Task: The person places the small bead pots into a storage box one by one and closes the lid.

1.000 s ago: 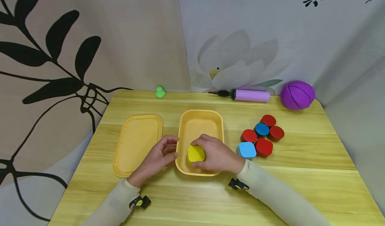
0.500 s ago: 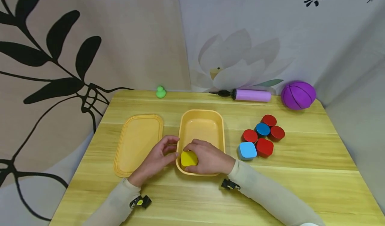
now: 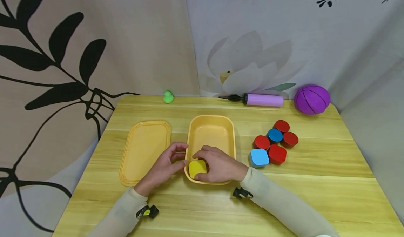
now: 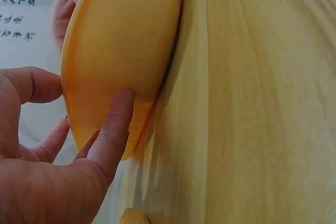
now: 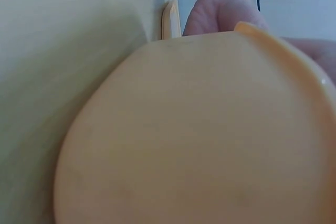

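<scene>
My right hand (image 3: pixel 219 165) reaches into the yellow-orange plastic box (image 3: pixel 212 131) and holds a yellow rounded-square block (image 3: pixel 197 168) between thumb and fingers, down in the near left corner. Beside the box's left wall, the loosely bent fingers of my left hand (image 3: pixel 164 165) touch its rim and outer side. The left wrist view gives that contact up close, with fingertips of the left hand (image 4: pixel 68 177) against the box wall (image 4: pixel 121 35). In the right wrist view the box's outer wall (image 5: pixel 194 129) hides the right hand's fingers and the block.
Left of the box lies its matching lid (image 3: pixel 145 153). On the right stand several red blocks (image 3: pixel 277 154), a dark blue round block (image 3: pixel 275 136) and a light blue block (image 3: pixel 259 157). Along the back are a green toy (image 3: pixel 168 97), a purple hand pump (image 3: pixel 263 100) and a purple ball (image 3: pixel 312 100).
The right hand has carried the yellow block leftward and toward the near left corner inside the box, mostly in the first half second. The left hand has stayed at the box's side.
</scene>
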`<state>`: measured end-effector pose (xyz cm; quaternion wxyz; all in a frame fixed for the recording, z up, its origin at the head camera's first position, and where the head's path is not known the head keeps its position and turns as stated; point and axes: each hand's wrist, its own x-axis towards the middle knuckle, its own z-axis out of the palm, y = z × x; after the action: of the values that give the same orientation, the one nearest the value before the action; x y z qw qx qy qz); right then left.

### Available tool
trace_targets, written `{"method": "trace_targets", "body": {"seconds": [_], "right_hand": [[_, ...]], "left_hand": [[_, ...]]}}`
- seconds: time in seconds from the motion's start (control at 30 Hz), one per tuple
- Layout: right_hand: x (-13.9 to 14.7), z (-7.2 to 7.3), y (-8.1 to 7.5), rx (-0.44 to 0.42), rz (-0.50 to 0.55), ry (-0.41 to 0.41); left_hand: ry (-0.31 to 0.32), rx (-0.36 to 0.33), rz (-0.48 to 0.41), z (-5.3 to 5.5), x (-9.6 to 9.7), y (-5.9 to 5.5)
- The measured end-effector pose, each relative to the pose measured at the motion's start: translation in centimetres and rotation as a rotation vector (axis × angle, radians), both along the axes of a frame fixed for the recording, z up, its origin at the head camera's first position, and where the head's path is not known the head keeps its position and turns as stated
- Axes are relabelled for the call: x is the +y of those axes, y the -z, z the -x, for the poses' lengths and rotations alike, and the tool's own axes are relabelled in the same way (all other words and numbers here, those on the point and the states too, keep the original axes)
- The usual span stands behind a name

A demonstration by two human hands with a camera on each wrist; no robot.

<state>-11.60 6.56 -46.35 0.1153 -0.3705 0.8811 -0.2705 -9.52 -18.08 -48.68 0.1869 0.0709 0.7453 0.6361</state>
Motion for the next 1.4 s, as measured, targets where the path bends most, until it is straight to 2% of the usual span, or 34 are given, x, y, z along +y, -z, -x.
{"method": "trace_targets", "body": {"seconds": [0.23, 0.37, 0.67, 0.87, 1.03, 1.23, 1.4], "right_hand": [[1.1, 0.0, -0.9, -0.031, 0.096, 0.04], [2.2, 0.0, -1.6, -0.017, 0.159, 0.053], [6.1, -0.2, -1.9, 0.003, 0.339, 0.101], [9.8, 0.4, -1.7, 0.0, 0.413, 0.233], [13.4, 0.9, -1.4, 0.026, 0.427, 0.35], [17.9, 1.5, -0.7, 0.093, 0.369, 0.487], [21.4, 1.4, -0.3, 0.105, 0.351, 0.602]], "left_hand": [[0.0, -0.003, 0.008, 0.1, 0.2, 0.0], [-0.013, -0.001, 0.015, 0.1, 0.2, -0.1], [-0.013, -0.007, 0.009, 0.0, 0.2, -0.1], [-0.019, -0.009, 0.024, 0.1, 0.2, -0.1], [-0.021, -0.017, 0.023, 0.1, 0.2, 0.0], [-0.026, -0.022, 0.015, 0.1, 0.2, 0.1], [-0.027, -0.032, 0.007, 0.1, 0.2, 0.2]]}}
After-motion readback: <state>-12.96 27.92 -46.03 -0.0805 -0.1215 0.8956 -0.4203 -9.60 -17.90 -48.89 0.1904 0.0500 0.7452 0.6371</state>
